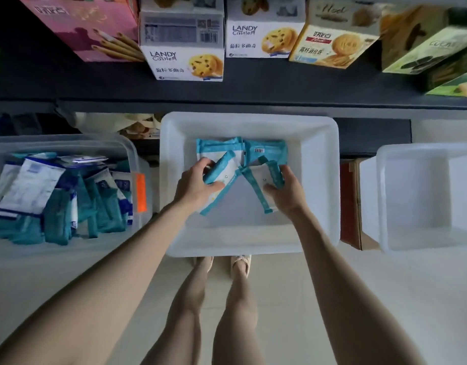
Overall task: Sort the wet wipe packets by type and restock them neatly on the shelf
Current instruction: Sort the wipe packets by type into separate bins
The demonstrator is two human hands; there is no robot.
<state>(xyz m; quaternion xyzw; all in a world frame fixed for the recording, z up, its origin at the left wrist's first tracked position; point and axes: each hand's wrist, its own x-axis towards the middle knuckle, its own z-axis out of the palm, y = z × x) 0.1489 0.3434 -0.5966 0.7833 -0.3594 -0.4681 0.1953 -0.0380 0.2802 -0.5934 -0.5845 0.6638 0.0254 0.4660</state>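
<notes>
Over middle bin (pixel 249 119) centre | left hand (pixel 194 184) grips light-blue packet (pixel 222 175), right hand (pixel 287 189) grips second packet (pixel 264 177) | step, likely: sorting one type | next: lay both flat beside laid packets (pixel 266 150) by far wall

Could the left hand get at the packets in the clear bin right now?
Probably yes: the clear bin is lidless, with nothing between it and the left hand, though that hand holds a light blue packet.
</notes>
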